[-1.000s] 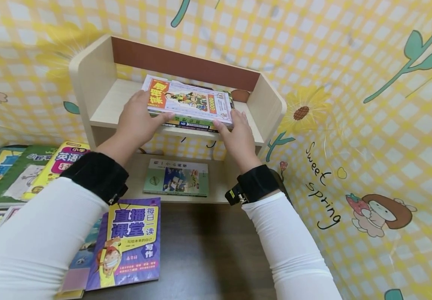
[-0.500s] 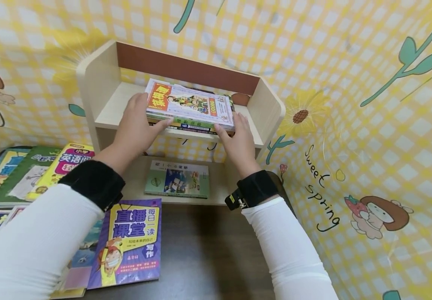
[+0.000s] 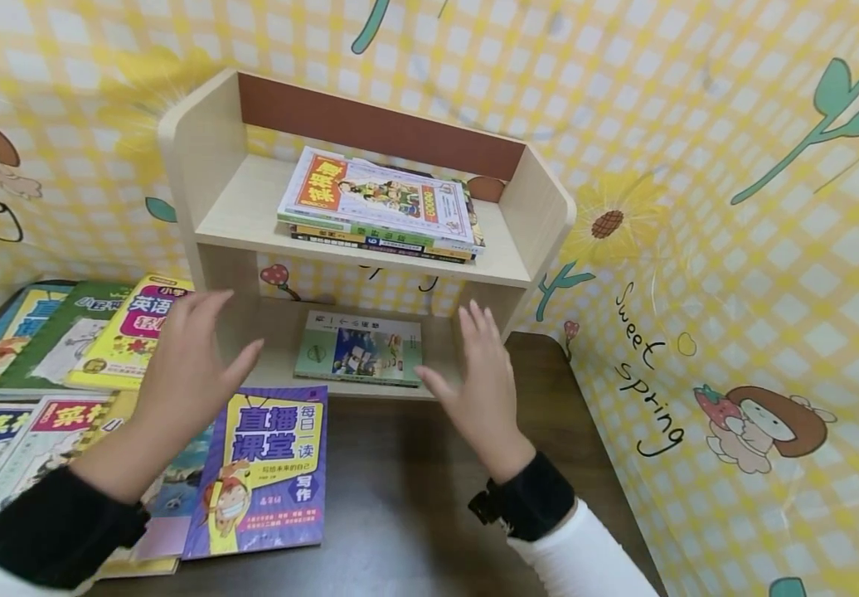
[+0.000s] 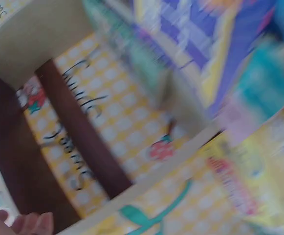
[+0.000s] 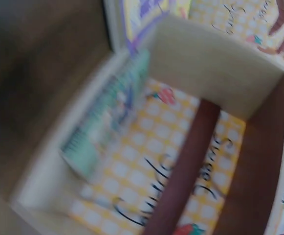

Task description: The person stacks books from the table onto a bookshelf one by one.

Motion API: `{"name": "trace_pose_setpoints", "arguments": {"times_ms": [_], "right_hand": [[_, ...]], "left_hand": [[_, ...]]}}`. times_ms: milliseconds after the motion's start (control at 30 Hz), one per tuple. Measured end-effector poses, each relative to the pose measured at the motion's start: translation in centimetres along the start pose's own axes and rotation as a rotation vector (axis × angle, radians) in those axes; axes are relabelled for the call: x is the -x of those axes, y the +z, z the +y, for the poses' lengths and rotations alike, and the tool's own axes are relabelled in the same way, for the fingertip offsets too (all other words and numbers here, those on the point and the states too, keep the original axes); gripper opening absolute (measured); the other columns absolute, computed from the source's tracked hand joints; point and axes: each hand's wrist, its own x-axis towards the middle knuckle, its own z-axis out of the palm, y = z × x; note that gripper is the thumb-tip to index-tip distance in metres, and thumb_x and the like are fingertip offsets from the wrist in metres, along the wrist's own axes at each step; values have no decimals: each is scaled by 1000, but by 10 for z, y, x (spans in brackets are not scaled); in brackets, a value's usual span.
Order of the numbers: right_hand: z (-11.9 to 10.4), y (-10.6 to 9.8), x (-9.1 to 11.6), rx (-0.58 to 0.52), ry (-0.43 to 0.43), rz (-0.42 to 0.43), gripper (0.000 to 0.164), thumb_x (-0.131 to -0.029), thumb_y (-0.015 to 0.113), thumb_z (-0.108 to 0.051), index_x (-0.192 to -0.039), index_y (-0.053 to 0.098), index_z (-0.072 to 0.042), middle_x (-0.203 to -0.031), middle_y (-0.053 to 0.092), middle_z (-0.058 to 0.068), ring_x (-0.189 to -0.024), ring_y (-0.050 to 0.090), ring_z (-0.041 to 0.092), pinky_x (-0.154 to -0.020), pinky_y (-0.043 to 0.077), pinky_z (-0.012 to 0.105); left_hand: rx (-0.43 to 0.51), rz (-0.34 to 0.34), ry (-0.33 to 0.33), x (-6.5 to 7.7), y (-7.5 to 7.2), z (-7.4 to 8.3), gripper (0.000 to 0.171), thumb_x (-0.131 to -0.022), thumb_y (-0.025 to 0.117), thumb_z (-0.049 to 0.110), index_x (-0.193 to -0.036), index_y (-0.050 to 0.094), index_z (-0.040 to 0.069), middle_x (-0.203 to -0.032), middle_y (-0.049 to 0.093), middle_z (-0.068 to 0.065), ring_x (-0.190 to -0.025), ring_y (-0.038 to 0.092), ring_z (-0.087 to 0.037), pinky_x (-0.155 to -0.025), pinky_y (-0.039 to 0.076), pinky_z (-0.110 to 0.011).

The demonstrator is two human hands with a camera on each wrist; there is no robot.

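Observation:
Both hands hang in front of the wooden bookshelf [image 3: 206, 157], apart from each other, with nothing held. My left hand [image 3: 189, 373] is in front of the shelf's left side, over the yellow English book [image 3: 127, 336] in the head view. My right hand [image 3: 480, 390] is lower right of the shelf, its thumb near the green book [image 3: 358, 348] lying on the lower level. On the upper level a stack of books [image 3: 385, 199] lies flat, a white and red cover on top. In the left wrist view, left fingertips [image 4: 32, 223] show at the lower left.
A purple book [image 3: 273, 473] lies on the dark desk [image 3: 400, 497] before the shelf. Several more books [image 3: 41, 456] overlap at the left. A yellow checked wall covering [image 3: 735, 249] stands close behind and at the right. The wrist views are blurred.
Both hands have let go of the book stack on the upper level and drawn back down towards the person, spreading apart. The stack stays on the shelf.

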Motion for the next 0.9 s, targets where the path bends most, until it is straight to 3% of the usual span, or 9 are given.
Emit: {"name": "trace_pose_setpoints", "arguments": {"times_ms": [233,400,500,700,900], "right_hand": [[9,25,44,-46,116,-125,93,-78,78,-44,-149,33,-4,-157,26,13,-145,22,31,-109,30,59],[11,38,64,-98,190,-189,95,-78,78,-43,-151,30,-6,-158,22,16,-143,23,37,-108,32,59],[11,44,72,-129,245,-229,95,-77,79,-42,-151,31,-8,-159,17,16,-143,22,40,-105,32,63],[14,57,84,-146,323,-310,98,-75,82,-40,-152,28,-11,-158,17,19,-141,24,42,-102,34,65],[17,65,91,-131,348,-317,96,-74,84,-35,-150,32,-9,-152,27,22,-135,34,44,-97,41,60]], "left_hand": [[-109,-312,-276,44,24,-45,85,-82,76,24,-142,28,-14,-130,35,-40,-118,37,-58,-90,38,-70],[-175,-488,-421,62,39,-65,100,-81,76,39,-140,22,-20,-123,33,-46,-113,39,-61,-86,41,-69],[-220,-569,-461,70,49,-71,111,-77,75,54,-139,22,-22,-119,34,-48,-107,42,-61,-80,45,-67],[-293,-569,-493,79,69,-69,122,-66,77,65,-139,24,-18,-118,32,-48,-106,37,-58,-77,45,-67],[-335,-553,-505,79,83,-62,137,-59,82,63,-145,11,-16,-115,27,-49,-103,32,-60,-76,44,-69]]}}
